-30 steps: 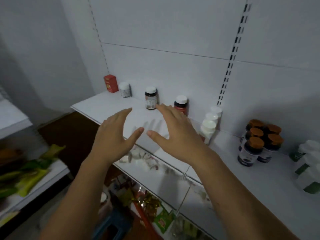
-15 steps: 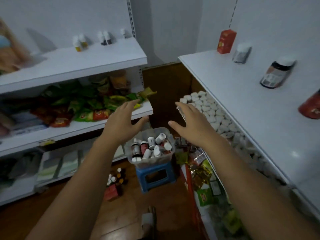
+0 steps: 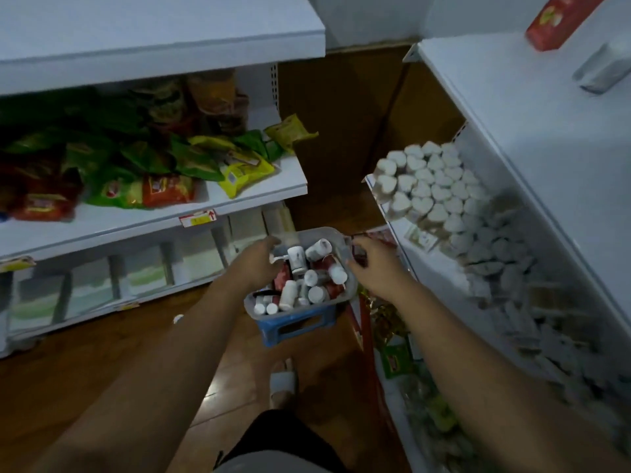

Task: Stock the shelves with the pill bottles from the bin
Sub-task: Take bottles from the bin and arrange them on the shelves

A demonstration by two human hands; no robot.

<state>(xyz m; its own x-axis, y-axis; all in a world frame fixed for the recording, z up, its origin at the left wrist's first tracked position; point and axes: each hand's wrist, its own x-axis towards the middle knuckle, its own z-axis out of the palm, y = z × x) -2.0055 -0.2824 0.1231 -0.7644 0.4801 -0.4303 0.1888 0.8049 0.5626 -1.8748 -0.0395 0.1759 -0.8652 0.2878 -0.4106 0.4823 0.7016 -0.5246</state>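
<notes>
1. While the clear plastic bin (image 3: 350, 288) sits on a blue stool (image 3: 297, 327), probably for easier reach, its white-capped pill bottles (image 3: 316, 291) lie heaped between both hands' fingers.
2. The left hand (image 3: 257, 264) dips inside, fingers bent downward; any pinch is hidden.
3. The right hand (image 3: 374, 269) curls at the rim; its grip is unclear.

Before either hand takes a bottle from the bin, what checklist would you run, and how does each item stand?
1. Bottles to pick: the bin holds many pill bottles, lying jumbled: ok.
2. Bin support: it sits on the blue stool, not tipped: ok.
3. Left hand free: at the bin's left rim, grip unclear: cannot tell.
4. Right hand free: at the right rim, fingers blurred: cannot tell.
5. Room on the right shelf: bare surface near the red box: ok.
</notes>
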